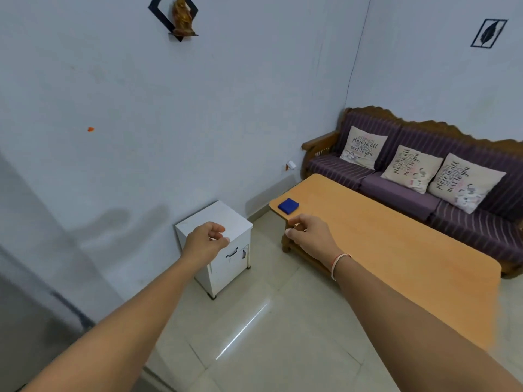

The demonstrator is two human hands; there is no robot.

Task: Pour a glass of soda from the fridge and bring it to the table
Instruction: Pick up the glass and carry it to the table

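Note:
Both my arms reach forward into the room. My left hand [206,241] hangs in front of a small white cabinet with its fingers loosely curled and nothing in it. My right hand [310,233] hovers over the near left corner of the long wooden table [396,236], fingers loosely curled, also holding nothing. A grey blurred surface [25,292] at the far left edge may be the fridge; I cannot tell. No glass or soda bottle is in view.
A small white cabinet [226,219] with a door handle stands on the tiled floor [268,335] against the wall. A folded blue cloth [288,205] lies on the table's far left corner. A purple sofa [402,193] with three cushions stands behind the table.

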